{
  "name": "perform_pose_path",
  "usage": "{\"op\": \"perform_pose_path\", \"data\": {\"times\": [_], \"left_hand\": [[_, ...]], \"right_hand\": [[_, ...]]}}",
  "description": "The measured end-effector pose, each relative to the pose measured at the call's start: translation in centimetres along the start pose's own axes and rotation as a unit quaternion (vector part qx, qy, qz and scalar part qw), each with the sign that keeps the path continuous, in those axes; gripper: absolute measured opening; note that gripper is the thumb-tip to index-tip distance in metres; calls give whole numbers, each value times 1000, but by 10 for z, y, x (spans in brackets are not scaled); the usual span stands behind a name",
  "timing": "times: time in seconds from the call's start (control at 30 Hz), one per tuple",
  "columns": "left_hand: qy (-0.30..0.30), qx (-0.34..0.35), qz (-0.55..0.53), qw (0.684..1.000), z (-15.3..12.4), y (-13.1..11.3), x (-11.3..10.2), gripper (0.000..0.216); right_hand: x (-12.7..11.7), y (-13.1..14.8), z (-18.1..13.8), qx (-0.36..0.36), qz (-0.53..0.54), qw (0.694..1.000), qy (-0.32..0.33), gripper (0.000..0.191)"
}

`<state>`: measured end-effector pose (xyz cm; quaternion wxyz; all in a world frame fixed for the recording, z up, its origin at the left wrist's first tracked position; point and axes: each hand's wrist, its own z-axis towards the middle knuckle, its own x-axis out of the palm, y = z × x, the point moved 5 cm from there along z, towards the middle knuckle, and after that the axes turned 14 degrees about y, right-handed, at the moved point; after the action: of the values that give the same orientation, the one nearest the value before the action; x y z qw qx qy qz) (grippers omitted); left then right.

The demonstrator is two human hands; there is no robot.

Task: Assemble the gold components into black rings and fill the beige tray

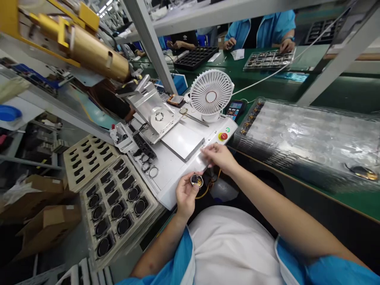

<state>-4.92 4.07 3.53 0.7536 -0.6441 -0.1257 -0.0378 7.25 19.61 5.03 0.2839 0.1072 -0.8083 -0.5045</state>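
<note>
Between the thumb and fingers of my left hand (186,194) is a small round watch case (196,180), with a dark metal rim and gold-coloured parts inside. It is held just off the front edge of a white bench machine (169,180). My right hand (219,157) is over that machine's front edge, to the right of the watch case and apart from it. Its fingers are bent and pinched together; whether anything small is between them cannot be made out. A red emergency stop button (223,136) lies just beyond the right hand.
A white fan (211,95) stands on the machine, beside a metal fixture (157,114). Loose rings (153,171) lie at its left. A tray (89,221) of round watch parts is at left; stacked clear trays (311,130) stand at right. A co-worker (261,31) sits opposite.
</note>
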Motion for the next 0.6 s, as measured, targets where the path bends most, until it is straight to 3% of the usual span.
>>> {"op": "perform_pose_path", "data": {"times": [0.07, 0.2, 0.3, 0.47, 0.6], "left_hand": [[39, -16, -19, 999, 2, -3, 4, 37], [44, -24, 28, 998, -1, -8, 6, 57], [12, -26, 109, 994, -5, -10, 2, 76], [22, -21, 177, 984, -7, -10, 5, 78], [46, 8, 187, 981, -4, -11, 13, 73]], "right_hand": [[-8, 19, 22, -33, -1, 998, -56, 31], [-9, 37, 33, -71, -10, 995, -66, 32], [-2, 32, 8, -91, -17, 995, -18, 38], [18, 0, -56, -54, -30, 988, 140, 42], [20, -20, -81, -10, -52, 986, 159, 39]]}}
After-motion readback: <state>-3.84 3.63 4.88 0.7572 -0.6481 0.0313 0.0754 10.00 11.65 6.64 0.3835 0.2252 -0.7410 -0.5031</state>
